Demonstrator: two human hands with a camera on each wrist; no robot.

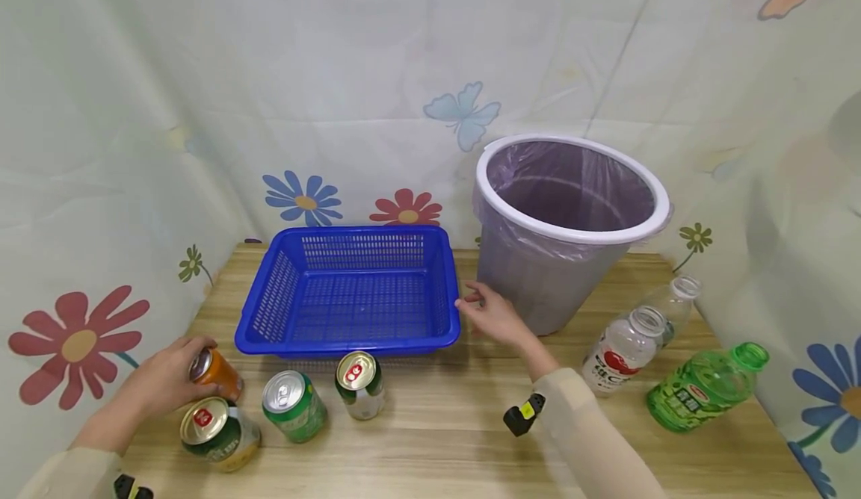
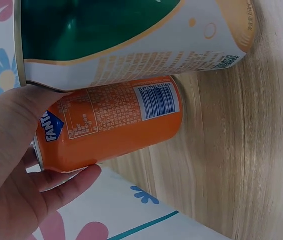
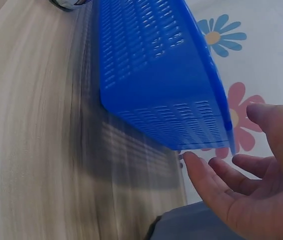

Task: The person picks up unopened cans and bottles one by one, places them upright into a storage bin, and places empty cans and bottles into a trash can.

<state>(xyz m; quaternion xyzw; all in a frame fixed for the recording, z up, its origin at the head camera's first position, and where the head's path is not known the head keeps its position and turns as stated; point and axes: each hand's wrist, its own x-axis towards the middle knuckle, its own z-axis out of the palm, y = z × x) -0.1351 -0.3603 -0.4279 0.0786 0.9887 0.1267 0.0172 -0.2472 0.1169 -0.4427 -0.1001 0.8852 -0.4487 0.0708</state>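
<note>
At the table's left side my left hand (image 1: 164, 376) grips an orange Fanta can (image 1: 218, 374) near its top. In the left wrist view the thumb runs behind a green and white can (image 2: 126, 37), and the fingers curl around the Fanta can's (image 2: 114, 125) upper end. That green and white can (image 1: 220, 435) stands right beside the Fanta can. My right hand (image 1: 494, 316) is at the right rim of a blue plastic basket (image 1: 452, 290), holding nothing. In the right wrist view its relaxed fingers (image 3: 209, 187) spread close to the basket's corner.
A green can (image 1: 294, 407) and a small can with a gold lid (image 1: 361, 387) stand before the basket. A lined grey bin (image 1: 538, 275) rises behind my right hand. Two clear bottles, one with a red-marked label (image 1: 619, 353), and a green bottle (image 1: 706, 387) are at the right.
</note>
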